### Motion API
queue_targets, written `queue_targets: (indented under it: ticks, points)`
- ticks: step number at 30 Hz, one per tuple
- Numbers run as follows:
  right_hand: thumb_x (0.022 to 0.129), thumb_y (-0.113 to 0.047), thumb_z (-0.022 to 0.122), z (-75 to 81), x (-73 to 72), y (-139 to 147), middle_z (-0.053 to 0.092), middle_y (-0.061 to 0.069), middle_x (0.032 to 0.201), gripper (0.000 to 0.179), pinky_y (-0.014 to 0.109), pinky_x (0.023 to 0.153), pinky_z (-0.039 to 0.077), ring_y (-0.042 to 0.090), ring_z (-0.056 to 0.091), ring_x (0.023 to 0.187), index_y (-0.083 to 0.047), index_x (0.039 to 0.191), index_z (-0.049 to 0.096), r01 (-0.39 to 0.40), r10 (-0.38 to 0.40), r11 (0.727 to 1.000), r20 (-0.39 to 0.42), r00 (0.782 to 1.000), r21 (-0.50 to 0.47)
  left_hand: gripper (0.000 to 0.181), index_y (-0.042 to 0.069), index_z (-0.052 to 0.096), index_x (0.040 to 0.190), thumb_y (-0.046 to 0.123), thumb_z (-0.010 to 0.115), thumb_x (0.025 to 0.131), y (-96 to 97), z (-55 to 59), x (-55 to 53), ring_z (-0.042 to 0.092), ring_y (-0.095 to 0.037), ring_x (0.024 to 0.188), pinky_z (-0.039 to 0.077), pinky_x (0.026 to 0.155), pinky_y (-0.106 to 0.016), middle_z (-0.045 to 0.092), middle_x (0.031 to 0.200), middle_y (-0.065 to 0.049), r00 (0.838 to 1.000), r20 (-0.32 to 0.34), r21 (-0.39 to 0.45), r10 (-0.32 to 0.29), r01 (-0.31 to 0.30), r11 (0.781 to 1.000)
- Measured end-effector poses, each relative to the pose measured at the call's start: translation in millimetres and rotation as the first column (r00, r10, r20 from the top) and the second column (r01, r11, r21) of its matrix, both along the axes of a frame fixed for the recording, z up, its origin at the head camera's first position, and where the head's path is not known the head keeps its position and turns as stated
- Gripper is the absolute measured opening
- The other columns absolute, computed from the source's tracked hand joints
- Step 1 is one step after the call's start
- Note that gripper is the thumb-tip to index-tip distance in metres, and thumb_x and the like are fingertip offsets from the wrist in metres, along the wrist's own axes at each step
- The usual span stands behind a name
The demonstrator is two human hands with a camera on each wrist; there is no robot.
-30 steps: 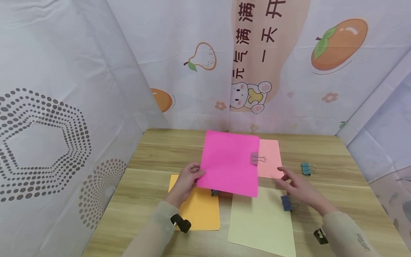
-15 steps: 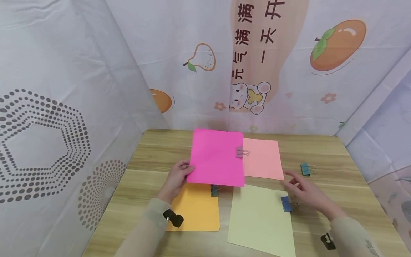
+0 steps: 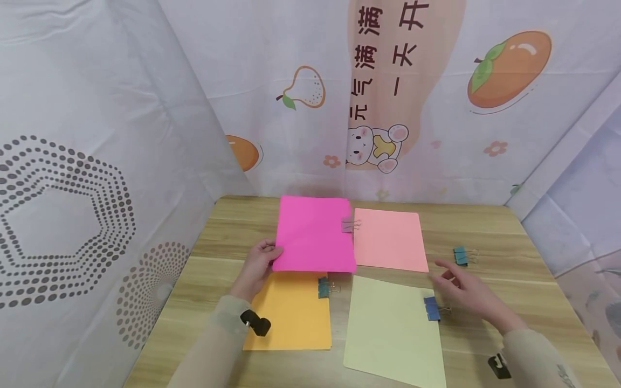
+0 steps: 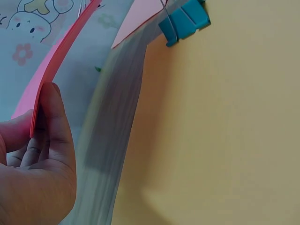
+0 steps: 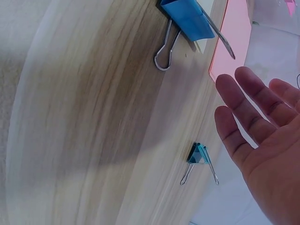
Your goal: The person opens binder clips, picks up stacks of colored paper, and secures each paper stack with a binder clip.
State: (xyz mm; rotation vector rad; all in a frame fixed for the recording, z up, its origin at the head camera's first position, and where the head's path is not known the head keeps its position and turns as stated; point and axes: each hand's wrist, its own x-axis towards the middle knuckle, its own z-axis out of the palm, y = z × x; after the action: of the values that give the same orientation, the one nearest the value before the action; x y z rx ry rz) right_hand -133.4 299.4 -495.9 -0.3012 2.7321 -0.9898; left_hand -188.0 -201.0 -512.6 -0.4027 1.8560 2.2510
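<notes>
My left hand (image 3: pixel 257 265) pinches the near left corner of a stack of bright pink paper (image 3: pixel 314 234) between thumb and fingers. The left wrist view shows the stack's edge bent and raised above the table. A pale purple binder clip (image 3: pixel 346 224) grips the stack's right edge. Beneath it lies a stack of orange paper (image 3: pixel 293 318) with a teal binder clip (image 4: pixel 187 21) on its right side. My right hand (image 3: pixel 461 285), fingers relaxed and holding nothing, hovers between the salmon-pink paper (image 3: pixel 392 240), a blue binder clip (image 3: pixel 431 309) and a loose teal binder clip (image 5: pixel 199 153).
Pale yellow paper (image 3: pixel 394 334) lies at the front middle with the blue clip on its right edge. The wooden table (image 3: pixel 504 231) meets a printed curtain (image 3: pixel 271 48) at its back edge. Another curtain (image 3: pixel 87 108) hangs along the left.
My left hand has carried the clipped bright pink stack leftward, uncovering more of the salmon-pink paper and the teal clip on the orange stack. The right hand has shifted slightly right.
</notes>
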Motion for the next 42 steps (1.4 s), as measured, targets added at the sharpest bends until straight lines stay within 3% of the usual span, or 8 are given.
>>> queue_targets:
  ticks: [10, 18, 27, 34, 38, 42]
  points:
    - [0.107, -0.036, 0.055, -3.0, 1.6, 4, 0.066, 0.012, 0.112, 0.057, 0.030, 0.070, 0.052, 0.012, 0.064, 0.085, 0.000, 0.150, 0.043, -0.008, 0.008, 1.000, -0.017, 1.000, 0.005, 0.012, 0.003, 0.059, 0.112, 0.004, 0.063, 0.100, -8.1, -1.4, -3.8, 0.063, -0.011, 0.076, 0.053, 0.067, -0.024, 0.070, 0.091, 0.002, 0.999, 0.032, -0.002, 0.025, -0.025, 1.000]
    - [0.107, -0.034, 0.055, -3.5, 3.1, 5, 0.066, 0.013, 0.113, 0.056, 0.030, 0.071, 0.053, 0.015, 0.064, 0.087, 0.001, 0.150, 0.043, -0.004, 0.004, 1.000, -0.011, 1.000, -0.005, 0.013, 0.003, 0.058, 0.113, 0.006, 0.063, 0.101, -9.7, -5.6, -7.1, 0.061, -0.010, 0.073, 0.051, 0.064, -0.022, 0.068, 0.088, 0.002, 0.998, 0.041, -0.033, 0.050, -0.049, 0.998]
    - [0.107, -0.034, 0.055, -4.7, 3.9, 5, 0.066, 0.013, 0.112, 0.056, 0.032, 0.071, 0.053, 0.013, 0.063, 0.086, 0.002, 0.149, 0.043, -0.014, 0.014, 1.000, -0.021, 1.000, -0.007, 0.018, -0.001, 0.057, 0.117, 0.007, 0.061, 0.102, -11.6, -8.7, -9.8, 0.062, -0.011, 0.078, 0.052, 0.068, -0.023, 0.067, 0.093, 0.000, 0.998, 0.043, -0.069, 0.046, -0.043, 0.997]
    - [0.107, -0.034, 0.055, -3.0, 4.3, 5, 0.065, 0.013, 0.114, 0.057, 0.030, 0.070, 0.053, 0.016, 0.062, 0.088, 0.001, 0.149, 0.043, -0.006, 0.006, 1.000, -0.003, 1.000, 0.004, 0.035, -0.002, 0.050, 0.137, 0.016, 0.055, 0.106, -13.9, -11.7, -13.0, 0.064, -0.012, 0.085, 0.052, 0.071, -0.025, 0.063, 0.111, -0.008, 0.999, 0.047, -0.093, 0.021, -0.016, 0.996]
    - [0.107, -0.033, 0.056, -3.6, 4.2, 6, 0.065, 0.013, 0.114, 0.057, 0.030, 0.071, 0.053, 0.016, 0.062, 0.090, 0.002, 0.149, 0.043, -0.003, 0.003, 1.000, 0.001, 1.000, 0.013, 0.049, 0.000, 0.039, 0.151, 0.016, 0.053, 0.107, -15.7, -14.6, -13.5, 0.068, -0.016, 0.090, 0.057, 0.076, -0.033, 0.060, 0.127, -0.020, 0.998, 0.043, -0.060, 0.035, -0.032, 0.998]
    - [0.107, -0.032, 0.056, -4.6, 3.5, 8, 0.066, 0.014, 0.114, 0.056, 0.031, 0.072, 0.054, 0.017, 0.064, 0.091, 0.003, 0.148, 0.044, -0.001, 0.001, 1.000, 0.001, 1.000, 0.020, 0.052, 0.003, 0.035, 0.154, 0.013, 0.052, 0.106, -17.6, -16.1, -11.1, 0.068, -0.019, 0.088, 0.059, 0.078, -0.037, 0.055, 0.136, -0.027, 0.997, 0.058, -0.069, 0.054, -0.050, 0.996]
